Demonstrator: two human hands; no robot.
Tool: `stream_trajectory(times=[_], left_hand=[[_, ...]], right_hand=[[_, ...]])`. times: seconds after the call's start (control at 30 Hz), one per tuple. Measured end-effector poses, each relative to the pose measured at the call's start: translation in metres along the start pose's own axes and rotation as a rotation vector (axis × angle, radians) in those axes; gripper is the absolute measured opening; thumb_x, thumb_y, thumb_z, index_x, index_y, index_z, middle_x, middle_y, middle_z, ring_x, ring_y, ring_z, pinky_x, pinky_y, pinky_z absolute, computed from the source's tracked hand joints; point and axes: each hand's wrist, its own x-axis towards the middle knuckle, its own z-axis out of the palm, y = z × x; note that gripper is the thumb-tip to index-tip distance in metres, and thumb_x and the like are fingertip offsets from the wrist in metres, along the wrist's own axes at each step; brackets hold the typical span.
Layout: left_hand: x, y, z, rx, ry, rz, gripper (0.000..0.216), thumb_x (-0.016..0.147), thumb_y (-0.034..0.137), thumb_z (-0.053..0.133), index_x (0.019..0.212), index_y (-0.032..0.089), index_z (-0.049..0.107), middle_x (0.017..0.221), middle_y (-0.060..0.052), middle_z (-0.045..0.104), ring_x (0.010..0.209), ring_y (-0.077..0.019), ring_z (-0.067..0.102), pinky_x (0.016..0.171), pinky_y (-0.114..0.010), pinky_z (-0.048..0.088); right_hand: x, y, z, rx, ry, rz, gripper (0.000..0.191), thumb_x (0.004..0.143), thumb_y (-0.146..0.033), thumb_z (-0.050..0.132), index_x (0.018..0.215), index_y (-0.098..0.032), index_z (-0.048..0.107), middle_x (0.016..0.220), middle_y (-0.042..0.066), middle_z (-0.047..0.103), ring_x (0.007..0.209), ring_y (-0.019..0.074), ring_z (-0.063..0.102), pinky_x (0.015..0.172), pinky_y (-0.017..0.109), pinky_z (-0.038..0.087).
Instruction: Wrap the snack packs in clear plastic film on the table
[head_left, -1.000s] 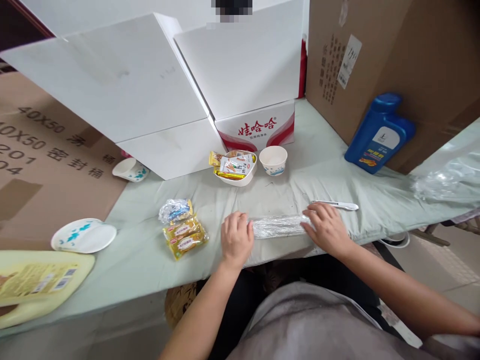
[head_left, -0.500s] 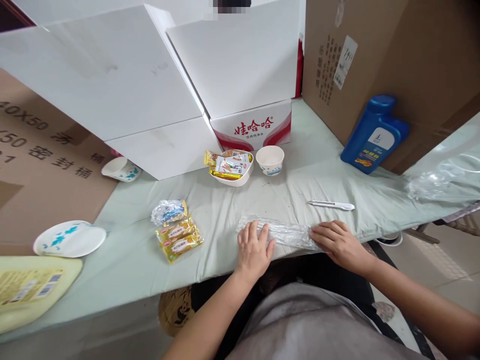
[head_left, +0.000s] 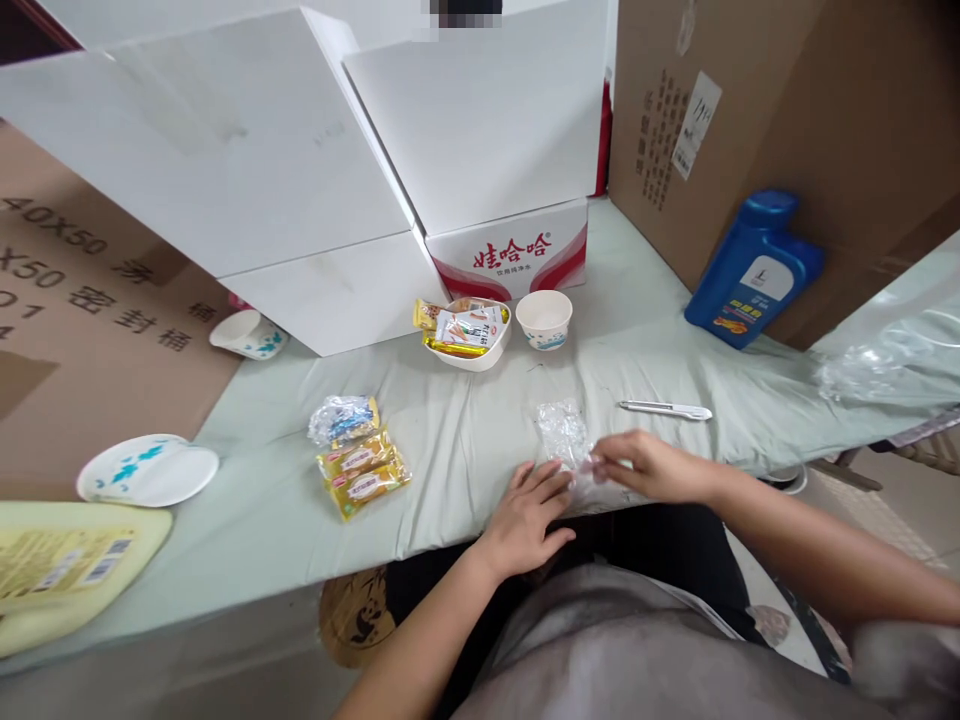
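A piece of crinkled clear plastic wrap (head_left: 564, 432) lies near the table's front edge, narrower from side to side than it is deep. My left hand (head_left: 529, 515) rests on the cloth at its near left corner, palm down with fingers spread. From the right, my right hand (head_left: 645, 465) pinches the plastic's near right part between thumb and fingers. A white utility knife (head_left: 665, 410) lies just beyond my right hand. To the left are yellow snack packets (head_left: 364, 475) and a crumpled clear and blue wrapper (head_left: 341, 420).
At the back stand a white bowl of packaged snacks (head_left: 487, 355), a paper cup (head_left: 544, 320) and white boxes (head_left: 510, 250). A blue bottle (head_left: 754, 270) leans by a brown carton (head_left: 675, 120) on the right. More cups (head_left: 146, 470) and a yellow container (head_left: 75, 570) are at left.
The plastic went from a long sideways strip to a shorter, folded-looking piece. My right hand moved left and closed on it; my left hand shifted slightly right and nearer, fingers spread.
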Motion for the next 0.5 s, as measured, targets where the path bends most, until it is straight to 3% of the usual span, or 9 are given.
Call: stream_trajectory(times=[0.07, 0.13, 0.27, 0.33, 0.4, 0.5], left_hand=[[0.001, -0.002, 0.003, -0.026, 0.027, -0.024, 0.055, 0.083, 0.035, 0.066, 0.134, 0.025, 0.049, 0.138, -0.008, 0.055, 0.139, -0.0303, 0.036, 0.114, -0.056, 0.024], [0.001, -0.003, 0.007, -0.064, 0.077, -0.061, 0.072, 0.080, 0.033, 0.068, 0.143, 0.022, 0.035, 0.138, -0.012, 0.055, 0.137, -0.0305, 0.040, 0.113, -0.056, 0.027], [0.001, -0.005, 0.011, -0.172, 0.143, -0.101, 0.100, 0.080, 0.026, 0.068, 0.152, 0.022, -0.001, 0.129, -0.010, 0.063, 0.131, -0.0272, 0.047, 0.111, -0.056, 0.028], [0.001, -0.004, 0.010, -0.202, 0.144, -0.110, 0.103, 0.081, 0.025, 0.068, 0.151, 0.023, -0.007, 0.126, -0.008, 0.065, 0.132, -0.0266, 0.045, 0.111, -0.057, 0.029], [0.001, -0.004, 0.008, -0.187, 0.127, -0.117, 0.098, 0.080, 0.026, 0.069, 0.152, 0.023, 0.002, 0.130, -0.009, 0.062, 0.135, -0.0276, 0.042, 0.111, -0.056, 0.028], [0.001, -0.003, 0.005, -0.124, 0.074, -0.102, 0.074, 0.079, 0.029, 0.070, 0.144, 0.027, 0.034, 0.136, -0.007, 0.058, 0.137, -0.0290, 0.039, 0.112, -0.055, 0.027]], right_hand=[[0.027, 0.016, -0.004, -0.059, 0.093, 0.096, 0.020, 0.093, -0.024, 0.048, 0.095, -0.017, 0.067, 0.076, 0.003, 0.069, 0.068, 0.0131, 0.062, 0.063, 0.024, 0.044], [0.052, 0.030, -0.002, -0.179, 0.152, 0.185, 0.016, 0.090, -0.023, 0.054, 0.094, -0.017, 0.068, 0.075, 0.002, 0.069, 0.067, 0.0136, 0.061, 0.063, 0.024, 0.041], [0.082, 0.051, 0.009, -0.324, 0.132, 0.231, 0.018, 0.088, -0.028, 0.060, 0.101, -0.018, 0.068, 0.082, 0.003, 0.071, 0.073, 0.0152, 0.062, 0.064, 0.024, 0.038], [0.089, 0.057, 0.014, -0.377, 0.129, 0.228, 0.019, 0.088, -0.029, 0.060, 0.102, -0.020, 0.068, 0.088, 0.003, 0.072, 0.078, 0.0161, 0.063, 0.066, 0.024, 0.038], [0.092, 0.062, 0.017, -0.431, 0.141, 0.233, 0.018, 0.088, -0.030, 0.061, 0.102, -0.021, 0.068, 0.094, 0.004, 0.072, 0.085, 0.0171, 0.064, 0.067, 0.024, 0.037], [0.093, 0.067, 0.019, -0.464, 0.152, 0.247, 0.020, 0.087, -0.031, 0.063, 0.103, -0.020, 0.067, 0.097, 0.004, 0.071, 0.090, 0.0179, 0.064, 0.070, 0.025, 0.038]])
